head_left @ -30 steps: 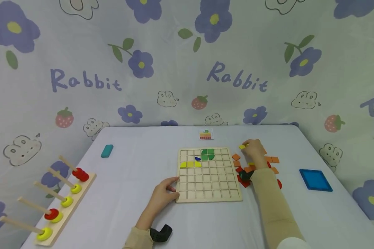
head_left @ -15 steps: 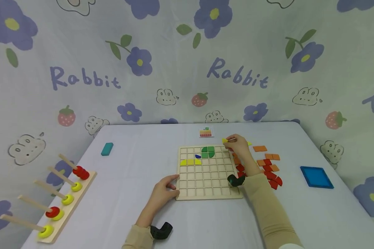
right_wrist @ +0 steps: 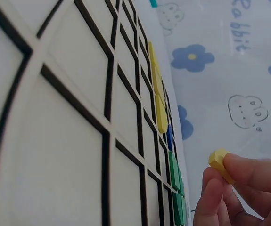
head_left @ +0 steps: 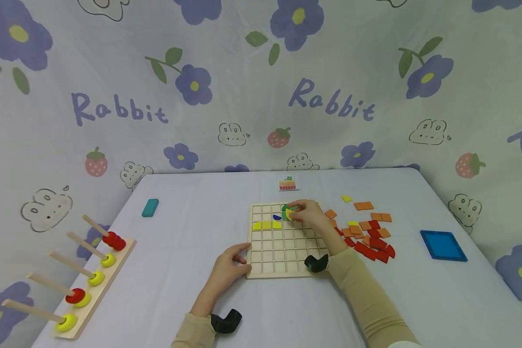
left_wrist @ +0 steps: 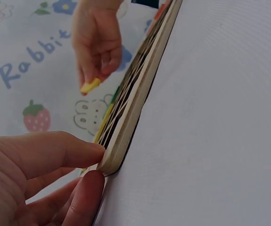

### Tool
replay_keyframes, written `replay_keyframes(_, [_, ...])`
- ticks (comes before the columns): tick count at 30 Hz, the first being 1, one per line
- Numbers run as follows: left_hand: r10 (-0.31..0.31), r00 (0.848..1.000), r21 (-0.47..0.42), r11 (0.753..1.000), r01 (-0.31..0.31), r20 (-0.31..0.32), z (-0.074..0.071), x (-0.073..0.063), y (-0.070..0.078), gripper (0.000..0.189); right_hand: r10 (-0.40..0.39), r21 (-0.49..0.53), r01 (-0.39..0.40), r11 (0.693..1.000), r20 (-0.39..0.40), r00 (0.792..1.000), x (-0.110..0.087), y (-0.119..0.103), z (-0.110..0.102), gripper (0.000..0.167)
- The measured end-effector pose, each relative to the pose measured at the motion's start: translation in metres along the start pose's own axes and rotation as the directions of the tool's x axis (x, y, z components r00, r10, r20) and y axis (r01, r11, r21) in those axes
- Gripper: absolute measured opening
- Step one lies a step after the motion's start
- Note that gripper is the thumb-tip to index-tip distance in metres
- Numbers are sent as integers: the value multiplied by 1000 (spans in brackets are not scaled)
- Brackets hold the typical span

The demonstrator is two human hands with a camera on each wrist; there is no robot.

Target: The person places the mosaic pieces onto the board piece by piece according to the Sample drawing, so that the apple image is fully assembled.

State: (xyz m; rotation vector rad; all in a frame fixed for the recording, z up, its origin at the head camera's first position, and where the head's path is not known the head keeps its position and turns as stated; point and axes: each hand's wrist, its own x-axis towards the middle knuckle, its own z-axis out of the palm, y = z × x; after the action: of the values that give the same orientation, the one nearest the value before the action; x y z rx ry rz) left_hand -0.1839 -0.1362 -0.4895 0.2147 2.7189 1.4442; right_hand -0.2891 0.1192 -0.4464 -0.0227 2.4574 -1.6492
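My left hand (head_left: 228, 266) rests at the left edge of a wooden grid board (head_left: 271, 263), thumb and fingertips apart along that edge. The board's rim (left_wrist: 128, 120) and front corner show beside the fingers in the left wrist view. Over the board's far part, my right hand (head_left: 309, 213) pinches a yellow tile (right_wrist: 218, 160) between thumb and fingers, raised above the grid. It partly covers the green tiles (right_wrist: 175, 176). A small blue tile (head_left: 277, 217) lies left of them. Several yellow tiles (head_left: 267, 225) line a row at the board's left.
Loose orange tiles (head_left: 364, 206) and red tiles (head_left: 366, 251) lie right of the board. A picture card (head_left: 289, 183) is behind it. A blue tray (head_left: 443, 245) stands far right, a teal block (head_left: 150, 208) back left, and a bead peg rack (head_left: 97, 285) front left.
My right hand has moved left from the loose tiles to above the board's green tiles, bringing the yellow tile along. My left hand has stayed at the board's edge.
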Motion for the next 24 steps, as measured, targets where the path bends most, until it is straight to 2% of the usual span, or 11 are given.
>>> replay_keyframes(5, [-3,1000,-2,1000,3,-1,1,0,-1,55,-3,-46,3,999,-2,1000,-1,4,6,29])
replay_keyframes(10, [-16,1000,-3,1000,16,-1,1,0,0,55,67,52,-67,996,6,998,0,9,9,26])
replay_keyframes(13, [-25,1000,-5,1000,25,1,1,0,0,56,87,50,-86,995,-4,996,1,13,10,25])
replay_keyframes(18, [-22,1000,-2,1000,22,3,0,1,-1,56,23,-112,-29,993,-58,998,1,16,12,19])
replay_keyframes(21, [-15,1000,2,1000,15,5,0,1,-1,56,-34,-238,15,971,-77,996,0,15,12,16])
replay_keyframes(24, [-20,1000,3,1000,19,5,0,1,-1,55,-75,-316,51,947,-62,995,-1,14,12,15])
